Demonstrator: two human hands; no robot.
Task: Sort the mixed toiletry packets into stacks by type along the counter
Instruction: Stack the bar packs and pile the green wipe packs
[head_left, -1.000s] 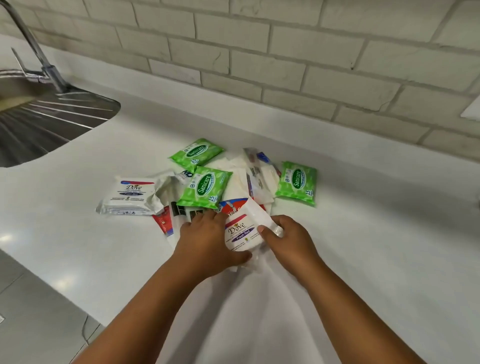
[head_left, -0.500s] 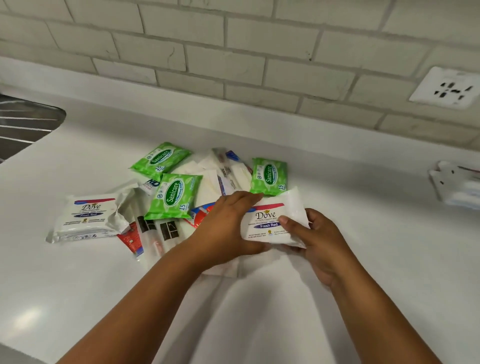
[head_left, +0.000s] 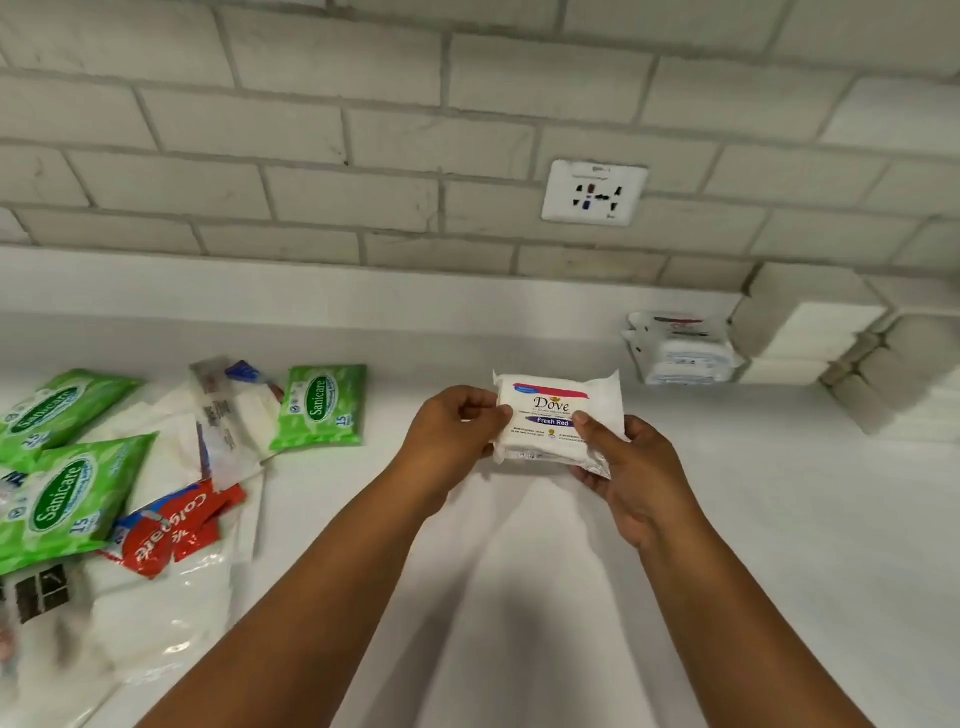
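Both forearms extended forward; left hand (head_left: 452, 434) and right hand (head_left: 631, 470) pinch packet edges, thumbs on top.

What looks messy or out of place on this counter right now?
The pile at left: green Sanicare wipe packets, a red Colgate sachet and clear sachets overlap at odd angles. The white packet stack at right looks tidy.

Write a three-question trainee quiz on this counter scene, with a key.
1. True or false: both hands grip the Dove packet.
2. Which way from the held packet is the stack of white packets by the wall? A) the person's left B) the person's right C) directly beneath
3. Fill in: the green packets read ____.

Key:
1. True: left hand and right hand each hold a side.
2. B
3. Sanicare
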